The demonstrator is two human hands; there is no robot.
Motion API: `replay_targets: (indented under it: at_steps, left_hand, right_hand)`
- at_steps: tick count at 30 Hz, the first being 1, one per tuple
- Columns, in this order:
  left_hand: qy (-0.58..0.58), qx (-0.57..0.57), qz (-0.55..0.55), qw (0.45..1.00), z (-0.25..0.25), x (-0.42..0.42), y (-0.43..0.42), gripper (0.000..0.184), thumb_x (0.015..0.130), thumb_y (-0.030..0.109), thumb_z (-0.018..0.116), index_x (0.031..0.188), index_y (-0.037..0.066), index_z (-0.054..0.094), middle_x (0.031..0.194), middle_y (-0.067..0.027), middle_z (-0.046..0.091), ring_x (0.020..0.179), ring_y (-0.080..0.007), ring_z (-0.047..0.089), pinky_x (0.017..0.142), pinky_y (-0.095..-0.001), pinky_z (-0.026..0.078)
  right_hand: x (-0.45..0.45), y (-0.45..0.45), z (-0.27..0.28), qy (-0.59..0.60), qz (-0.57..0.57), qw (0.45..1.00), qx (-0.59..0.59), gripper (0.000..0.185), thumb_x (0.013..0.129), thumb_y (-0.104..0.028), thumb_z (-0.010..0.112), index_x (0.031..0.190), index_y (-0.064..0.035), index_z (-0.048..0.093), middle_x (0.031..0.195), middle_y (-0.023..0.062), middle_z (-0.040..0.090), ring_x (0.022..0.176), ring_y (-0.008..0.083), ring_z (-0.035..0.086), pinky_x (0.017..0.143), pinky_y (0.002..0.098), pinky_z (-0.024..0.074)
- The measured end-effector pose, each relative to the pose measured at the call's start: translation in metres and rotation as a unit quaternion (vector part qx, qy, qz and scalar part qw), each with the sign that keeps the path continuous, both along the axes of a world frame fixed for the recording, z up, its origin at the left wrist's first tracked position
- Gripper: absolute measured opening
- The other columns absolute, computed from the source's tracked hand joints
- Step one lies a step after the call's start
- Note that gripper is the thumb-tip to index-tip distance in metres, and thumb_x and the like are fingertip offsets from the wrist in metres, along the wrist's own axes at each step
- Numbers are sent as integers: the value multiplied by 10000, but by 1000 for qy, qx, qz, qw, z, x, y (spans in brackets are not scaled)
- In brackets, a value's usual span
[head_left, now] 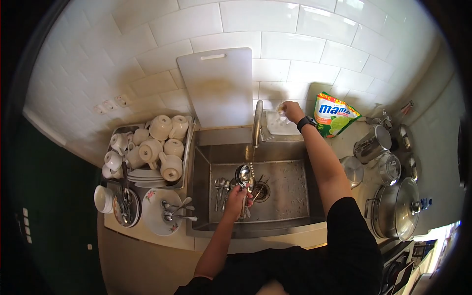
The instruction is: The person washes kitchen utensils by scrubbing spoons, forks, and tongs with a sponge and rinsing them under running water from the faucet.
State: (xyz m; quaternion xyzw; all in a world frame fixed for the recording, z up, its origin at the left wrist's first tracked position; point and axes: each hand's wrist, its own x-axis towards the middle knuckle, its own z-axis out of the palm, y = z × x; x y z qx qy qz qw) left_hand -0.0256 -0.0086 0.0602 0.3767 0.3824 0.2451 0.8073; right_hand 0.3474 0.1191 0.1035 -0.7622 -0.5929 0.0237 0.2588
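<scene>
Over the sink (293,191), my left hand (238,199) is closed around several metal spoons (244,173), bowls pointing toward the faucet (257,123). A thin stream of water falls from the faucet beside them. More cutlery (221,185) lies on the sink floor at the left, partly behind my left hand. My right hand (294,112), with a dark watch on the wrist, pinches a small pale object (280,109) above a white tray (281,126) behind the sink. Fingers partly hide that object, so its kind is unclear.
White cups (150,151) and plates crowd a rack left of the sink. A floral plate (155,216) with spoons stands in front. A cutting board (216,88) leans on the tiles. Right are a Mama detergent pouch (336,114), metal containers (372,143) and a lidded pot (396,209).
</scene>
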Motion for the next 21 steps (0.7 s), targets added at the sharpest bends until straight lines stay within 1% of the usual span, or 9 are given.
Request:
replay_targets:
  at_steps: [2,5,8,11,14,15,18,20,21]
  left_hand:
    - [-17,-6,-12,1000,-1,-6,2,188,875,135,400,1027,56,477,695,-45,503,512,-117,485,472,-243,400]
    - [-45,-8,-26,999,-3,-9,7,177,873,129,400,1016,63,482,691,-41,498,498,-112,468,459,-241,387]
    - [-46,7,-40,998,-5,-14,11,176,870,125,402,1014,68,485,689,-38,495,487,-105,451,452,-235,378]
    - [-40,23,-49,998,-3,-14,14,179,865,115,404,1015,65,487,690,-41,493,490,-99,440,450,-231,372]
    - [-64,35,-54,996,-8,-18,16,201,855,94,403,1035,56,485,694,-47,493,503,-96,439,449,-227,368]
    - [-67,31,-51,996,-6,-19,17,211,852,86,402,1044,52,483,696,-49,493,507,-96,440,449,-227,368]
    - [-76,27,-45,996,-8,-22,20,236,845,68,398,1066,43,476,700,-51,492,511,-98,442,451,-229,368]
    - [-77,25,-42,996,-10,-20,19,244,843,64,396,1073,40,473,703,-52,493,509,-100,441,453,-232,370]
    - [-73,26,-41,996,-10,-21,18,244,844,65,396,1074,40,473,704,-54,494,507,-102,439,454,-234,372]
  right_hand:
    - [-4,-6,6,6,-9,1000,22,87,708,-97,554,738,-55,625,747,144,608,712,298,587,672,354,466]
    - [-9,-10,9,5,-28,997,72,116,677,-36,511,743,-33,607,714,184,588,697,340,575,636,386,459]
    - [-18,-15,16,1,-39,996,85,113,677,-43,517,748,-28,603,698,187,583,682,339,575,629,387,460]
    - [-17,-14,13,-21,-54,992,113,109,710,-146,605,722,-39,620,684,144,607,649,287,596,621,352,471]
    - [-29,-19,24,-30,-54,989,131,106,711,-139,605,729,-36,621,686,150,605,640,288,597,612,351,472]
    - [-32,-19,25,7,-62,987,147,92,712,-125,597,730,-39,623,692,158,602,655,298,594,618,360,471]
    - [-28,-13,8,-55,-65,980,180,94,666,-21,508,690,-36,597,652,173,581,608,313,578,568,367,461]
    - [-17,-13,-20,-54,-51,994,85,91,654,-37,519,634,-56,606,645,147,589,597,292,580,579,359,461]
    - [-21,-16,-26,-35,-55,995,81,88,653,-42,523,632,-56,607,643,147,589,599,291,580,582,358,461]
